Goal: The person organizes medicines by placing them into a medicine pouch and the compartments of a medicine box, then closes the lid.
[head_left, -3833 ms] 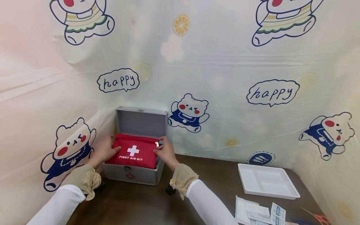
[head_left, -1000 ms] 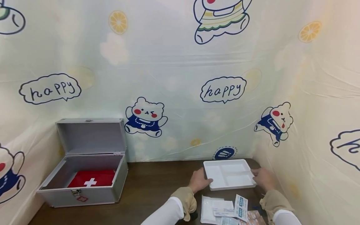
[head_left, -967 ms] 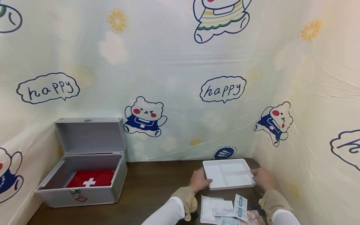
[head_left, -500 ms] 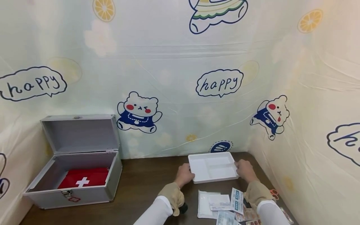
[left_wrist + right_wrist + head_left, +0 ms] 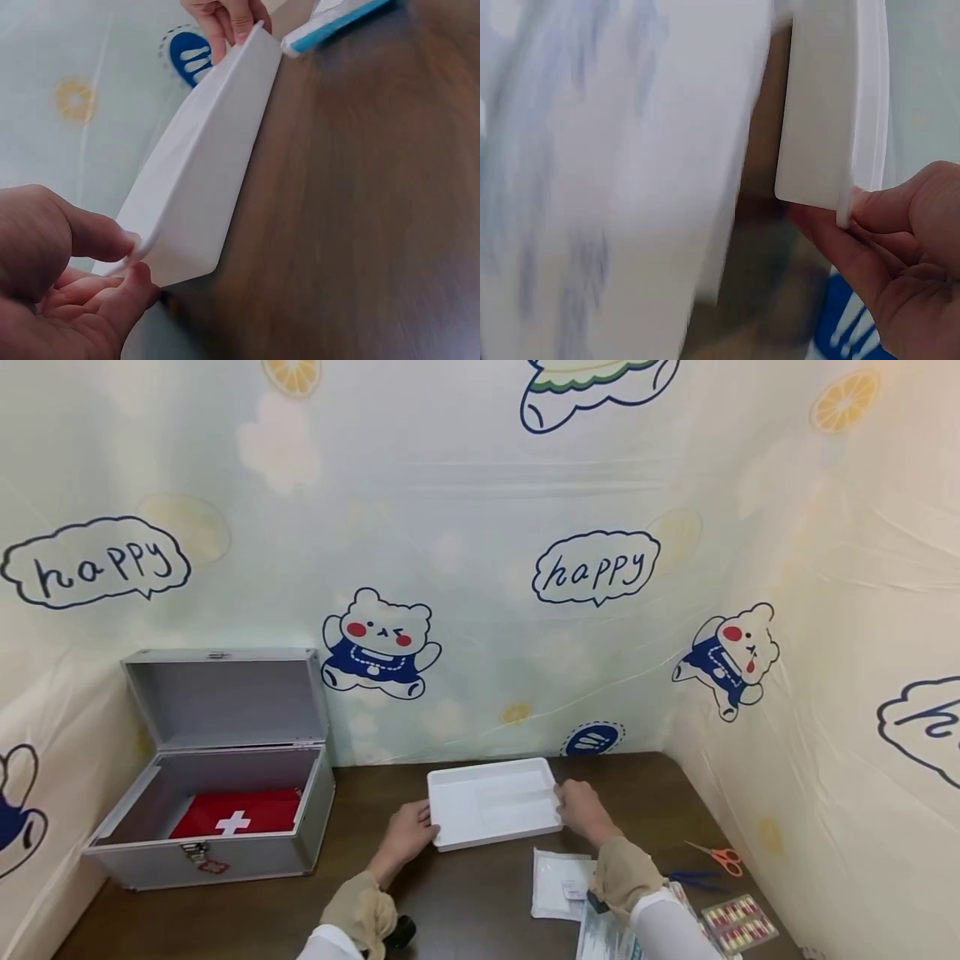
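While holding white compartment tray near open metal case, clamps fingers of left hand and right hand on opposite ends.

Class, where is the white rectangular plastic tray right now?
In the head view, the white rectangular plastic tray is below centre, right of the open silver metal case, gripped between the left hand and right hand.
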### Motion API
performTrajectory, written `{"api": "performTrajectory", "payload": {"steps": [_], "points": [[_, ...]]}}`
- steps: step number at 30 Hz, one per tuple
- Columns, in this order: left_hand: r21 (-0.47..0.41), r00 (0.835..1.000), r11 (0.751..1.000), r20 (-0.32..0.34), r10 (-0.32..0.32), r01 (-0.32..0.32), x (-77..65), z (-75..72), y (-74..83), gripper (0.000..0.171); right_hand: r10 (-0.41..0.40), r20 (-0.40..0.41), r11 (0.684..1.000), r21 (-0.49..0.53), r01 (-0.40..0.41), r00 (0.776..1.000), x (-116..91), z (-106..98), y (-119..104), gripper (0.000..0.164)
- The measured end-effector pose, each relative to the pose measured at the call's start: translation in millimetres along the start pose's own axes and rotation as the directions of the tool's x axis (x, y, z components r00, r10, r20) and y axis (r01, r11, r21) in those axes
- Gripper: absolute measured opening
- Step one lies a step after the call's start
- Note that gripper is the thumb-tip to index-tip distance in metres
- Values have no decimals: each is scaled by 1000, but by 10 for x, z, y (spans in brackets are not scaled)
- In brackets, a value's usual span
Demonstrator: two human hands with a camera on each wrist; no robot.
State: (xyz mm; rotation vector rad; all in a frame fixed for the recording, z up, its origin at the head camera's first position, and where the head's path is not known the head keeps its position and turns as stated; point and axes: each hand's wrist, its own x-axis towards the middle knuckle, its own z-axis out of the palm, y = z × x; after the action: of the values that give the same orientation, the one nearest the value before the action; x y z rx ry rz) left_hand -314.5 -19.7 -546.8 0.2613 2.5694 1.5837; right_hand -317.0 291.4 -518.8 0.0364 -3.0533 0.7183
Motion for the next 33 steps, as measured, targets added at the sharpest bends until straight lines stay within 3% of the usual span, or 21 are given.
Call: {"api": "performTrajectory", "payload": {"steps": [4, 10, 14, 20, 25, 31, 33], "points": [[25, 998, 999, -53, -28, 30, -237, -239, -140, 51, -86, 26, 996, 21, 86, 996, -89, 147, -238, 8], [-5, 997, 1000, -80, -21, 20, -639, -509, -331, 49, -182, 90, 982, -29, 185, 979, -337, 382, -542, 36], [-58, 999, 998, -37, -4, 2, -855, -622, -357, 50, -188, 107, 974, -107, 199, 976, -574, 448, -681, 40], [17, 999, 999, -34, -41, 42, -1157, -794, -298, 50, -249, 49, 958, -137, 253, 967, -955, 432, -861, 38], [89, 999, 995, -17, -45, 46, -1442, -808, -247, 50, -200, 71, 971, -121, 207, 977, -1352, 379, -930, 43], [54, 997, 996, 42, -70, 67, -1747, -750, -261, 52, -102, 172, 995, 14, 101, 980, -1682, 360, -897, 48], [57, 997, 997, 59, -58, 55, -1760, -764, -267, 54, -107, 179, 993, 64, 97, 978, -1703, 352, -866, 48]]}}
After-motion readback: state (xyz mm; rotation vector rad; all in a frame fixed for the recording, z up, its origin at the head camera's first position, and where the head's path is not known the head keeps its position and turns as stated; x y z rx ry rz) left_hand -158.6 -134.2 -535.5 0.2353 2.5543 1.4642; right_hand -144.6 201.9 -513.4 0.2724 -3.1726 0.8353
